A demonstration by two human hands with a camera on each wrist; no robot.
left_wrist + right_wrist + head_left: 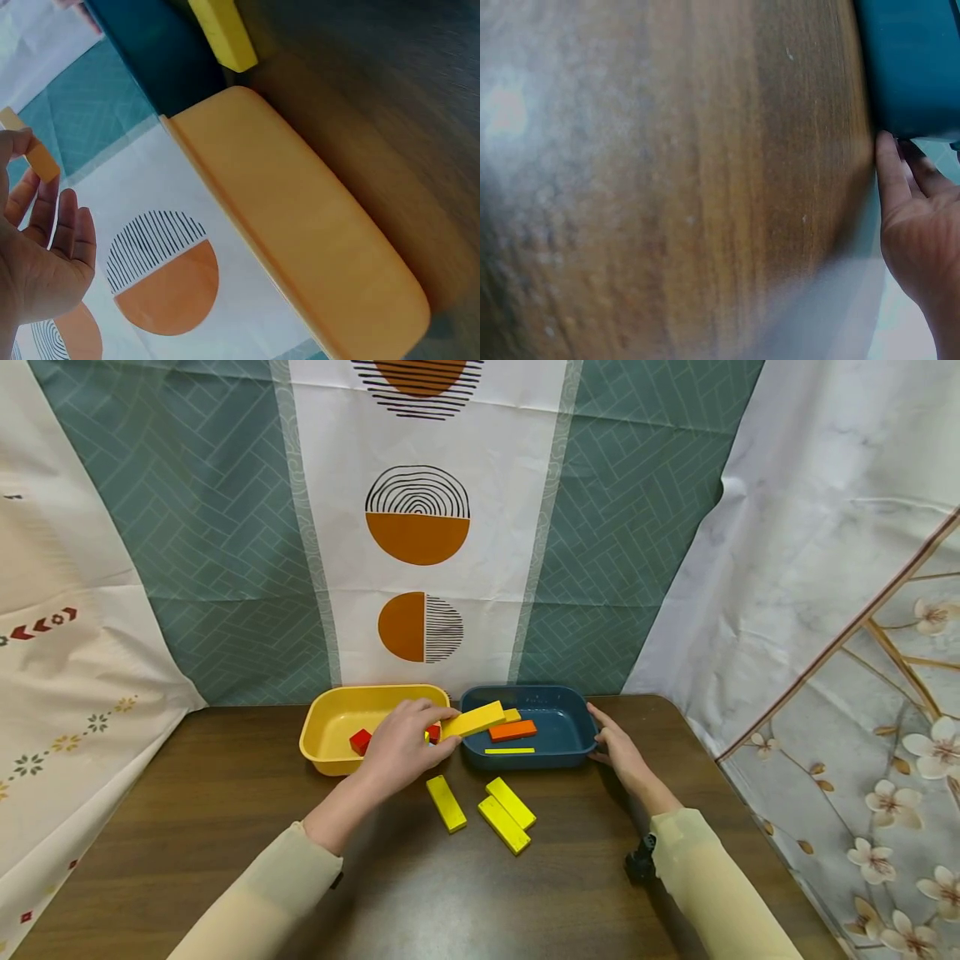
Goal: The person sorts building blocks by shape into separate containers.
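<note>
My left hand (401, 739) pinches a yellow-orange rectangular block (480, 719) between thumb and fingers. It is raised above the near side of the two tubs, its far end over the dark blue tub (566, 727). In the left wrist view the same block (43, 159) shows between the fingertips. My right hand (618, 747) touches the right end of the blue tub with extended fingers. Inside that tub lie an orange block (513, 731), a yellow block (510, 751) and a yellow-orange block (513, 715), partly hidden by the held one.
Left of the blue tub stands a yellow tub (330, 727) with red blocks (360, 742) in it, partly hidden by my left hand. Three yellow blocks lie on the brown table (225, 827) in front: one alone (446, 803) and two side by side (504, 825). Patterned cloth hangs behind.
</note>
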